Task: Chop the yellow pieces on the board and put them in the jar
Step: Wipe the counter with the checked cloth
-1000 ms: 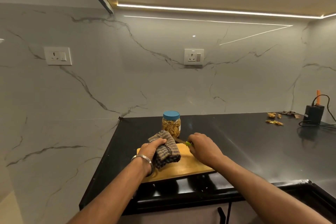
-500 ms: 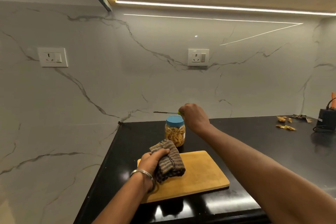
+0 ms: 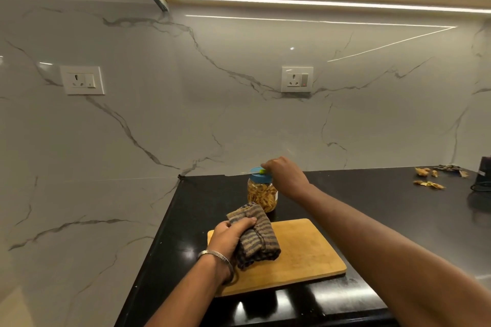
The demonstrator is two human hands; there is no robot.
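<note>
A person is standing at a black table (image 3: 372, 210) that is meeting a marble wall (image 3: 212, 119). The left hand (image 3: 228, 236) is resting on the near left part of a wooden board (image 3: 308, 255), its grip closed around a folded striped cloth (image 3: 256, 236) that is lying on the board. The rest of the board is showing bare wood, and no yellow pieces are showing on it. Just behind the board, on the table, a clear jar (image 3: 261, 190) is standing upright with its blue lid (image 3: 259, 175) on; it is filled with yellow pieces (image 3: 261, 195), seen through its side. The right hand (image 3: 284, 175) is reaching over the jar, its grip closed on the green handle of a knife (image 3: 255, 172). The blade is pointing left, roughly level, and is crossing over the top of the lid; whether it is touching the lid cannot be told. A metal bangle (image 3: 216, 256) is sitting on the left wrist. At the far right of the table, well apart from the board, some brownish scraps (image 3: 427, 183) are lying loose, near a dark device (image 3: 485, 170) at the frame's edge. Two white sockets (image 3: 297, 79) are sitting on the wall, and a light strip (image 3: 318, 4) is glowing under the cabinet above.
</note>
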